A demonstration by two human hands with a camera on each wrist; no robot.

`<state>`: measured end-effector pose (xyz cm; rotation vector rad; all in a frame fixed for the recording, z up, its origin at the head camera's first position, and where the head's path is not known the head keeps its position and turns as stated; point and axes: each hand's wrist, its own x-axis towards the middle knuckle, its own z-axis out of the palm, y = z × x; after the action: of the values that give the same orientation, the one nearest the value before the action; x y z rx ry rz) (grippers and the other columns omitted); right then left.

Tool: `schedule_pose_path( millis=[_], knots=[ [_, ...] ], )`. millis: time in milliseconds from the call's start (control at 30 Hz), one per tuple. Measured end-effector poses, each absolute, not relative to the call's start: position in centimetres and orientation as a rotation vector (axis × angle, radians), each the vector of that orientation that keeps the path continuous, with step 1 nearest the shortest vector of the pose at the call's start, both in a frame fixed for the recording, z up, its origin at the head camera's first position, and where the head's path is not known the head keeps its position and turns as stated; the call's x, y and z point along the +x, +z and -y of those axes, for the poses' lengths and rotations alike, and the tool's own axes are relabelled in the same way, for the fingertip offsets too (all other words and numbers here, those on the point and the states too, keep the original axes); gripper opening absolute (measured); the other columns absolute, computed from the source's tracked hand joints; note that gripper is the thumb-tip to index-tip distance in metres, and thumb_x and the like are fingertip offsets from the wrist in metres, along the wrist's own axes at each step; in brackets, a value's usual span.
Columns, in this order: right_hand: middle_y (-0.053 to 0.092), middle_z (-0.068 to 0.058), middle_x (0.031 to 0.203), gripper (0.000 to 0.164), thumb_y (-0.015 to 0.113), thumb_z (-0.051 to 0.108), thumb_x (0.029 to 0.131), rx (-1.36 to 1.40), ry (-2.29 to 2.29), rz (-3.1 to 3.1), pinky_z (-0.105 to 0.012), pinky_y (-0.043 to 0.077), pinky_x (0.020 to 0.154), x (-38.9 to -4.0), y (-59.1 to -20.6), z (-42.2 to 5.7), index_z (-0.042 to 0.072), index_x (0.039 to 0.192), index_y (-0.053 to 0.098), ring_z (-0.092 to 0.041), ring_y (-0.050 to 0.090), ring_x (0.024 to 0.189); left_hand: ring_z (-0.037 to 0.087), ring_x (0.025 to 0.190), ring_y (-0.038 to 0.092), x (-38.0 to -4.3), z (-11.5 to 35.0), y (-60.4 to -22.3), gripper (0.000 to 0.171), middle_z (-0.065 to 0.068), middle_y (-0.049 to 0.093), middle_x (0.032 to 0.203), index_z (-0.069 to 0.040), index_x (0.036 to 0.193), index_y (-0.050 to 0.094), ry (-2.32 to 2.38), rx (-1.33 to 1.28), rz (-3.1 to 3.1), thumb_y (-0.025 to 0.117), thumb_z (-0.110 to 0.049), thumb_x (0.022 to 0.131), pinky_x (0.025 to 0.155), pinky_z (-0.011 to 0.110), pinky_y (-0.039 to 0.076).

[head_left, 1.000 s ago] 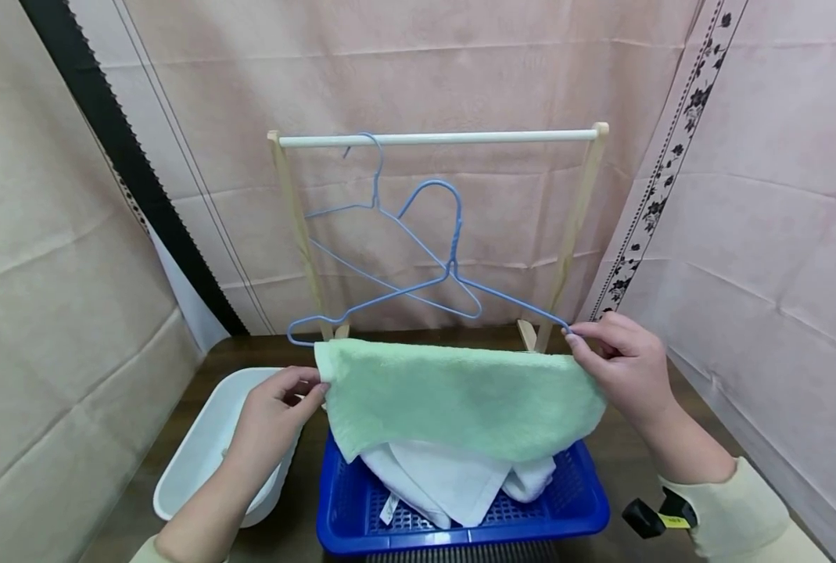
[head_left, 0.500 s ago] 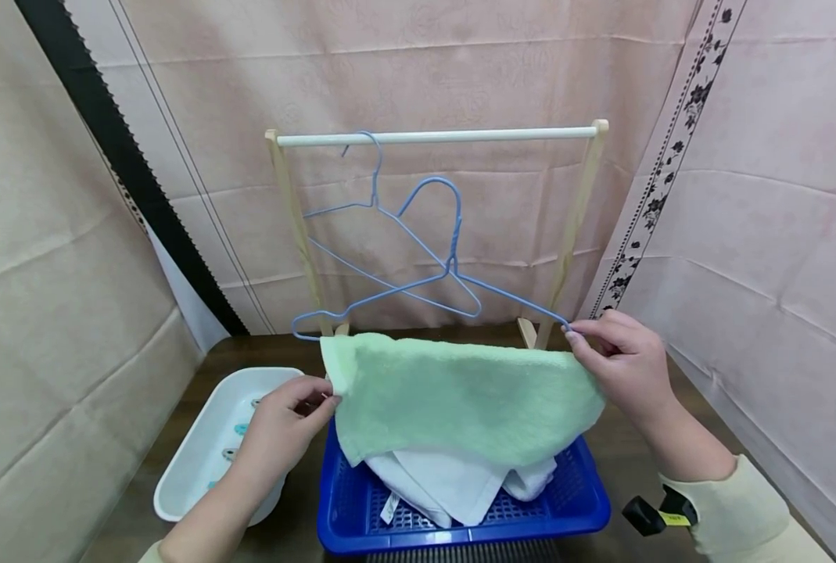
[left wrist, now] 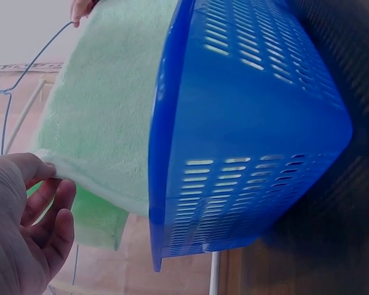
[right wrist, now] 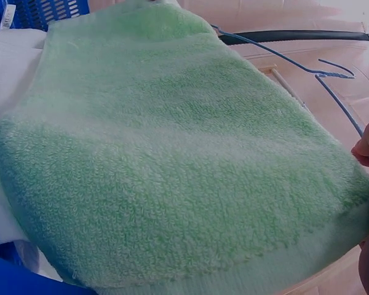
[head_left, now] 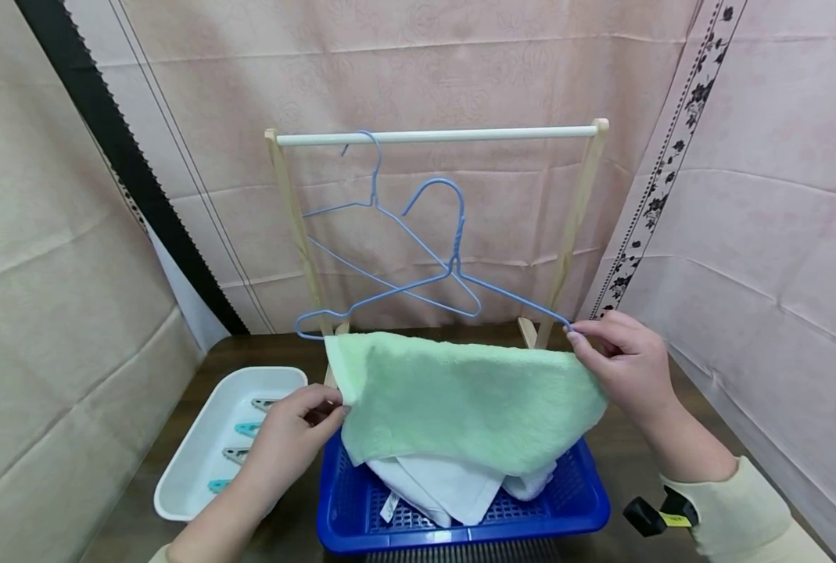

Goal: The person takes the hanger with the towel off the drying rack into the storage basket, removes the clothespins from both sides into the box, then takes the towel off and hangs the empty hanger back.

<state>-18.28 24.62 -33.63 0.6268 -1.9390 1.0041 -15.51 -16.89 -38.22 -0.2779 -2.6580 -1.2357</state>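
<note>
A light green towel (head_left: 460, 399) hangs folded over the lower bar of a blue wire hanger (head_left: 457, 241), stretched between my hands. My left hand (head_left: 298, 430) pinches the towel's left edge between thumb and fingers, as the left wrist view shows at the white hem (left wrist: 67, 172). At the other side, my right hand (head_left: 625, 363) grips the hanger's right end, close to the towel's upper right corner. The hanger's hook points up and its left end sticks out past the towel. White cloth (head_left: 453, 489) lies below in a blue basket (head_left: 418, 541), partly covered by the green towel.
Behind stands a wooden rack with a white rod (head_left: 488, 135), from which a second blue hanger (head_left: 374, 188) hangs at the left. A white tray (head_left: 178, 500) on the left holds several clothespins (head_left: 249, 429), teal and grey. Fabric walls enclose the table.
My left hand has moved right and slightly down, drawing the towel's left edge the same way. More of the tray's clothespins show. My right hand keeps its place on the hanger.
</note>
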Motion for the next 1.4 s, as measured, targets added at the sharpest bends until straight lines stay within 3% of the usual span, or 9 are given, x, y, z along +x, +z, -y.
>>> schedule_pose_path(
  millis=[733, 1400],
  knots=[
    [0.036, 0.002, 0.059, 0.022, 0.076, -0.020, 0.069, 0.601, 1.014, 1.934, -0.020, 0.025, 0.049, -18.5, -34.1, -24.9, -0.002, 0.082, 0.076, -0.003, 0.031, 0.056, 0.010, 0.077, 0.057, -14.6, 16.4, -38.7, 0.012, -0.011, 0.066, 0.087, -0.024, 0.090, 0.074, -1.192, -0.349, 2.647, 0.077, -0.013, 0.087, 0.069, 0.025, 0.051],
    [0.037, 0.001, 0.059, 0.022, 0.075, -0.019, 0.068, 0.585, 0.986, 1.933, -0.021, 0.025, 0.050, -17.9, -34.1, -24.6, -0.003, 0.082, 0.076, -0.002, 0.031, 0.057, 0.009, 0.078, 0.057, -14.5, 16.5, -39.5, 0.010, -0.011, 0.067, 0.090, -0.024, 0.095, 0.074, -1.220, -0.284, 2.685, 0.075, -0.017, 0.089, 0.071, 0.025, 0.051]
  ],
)
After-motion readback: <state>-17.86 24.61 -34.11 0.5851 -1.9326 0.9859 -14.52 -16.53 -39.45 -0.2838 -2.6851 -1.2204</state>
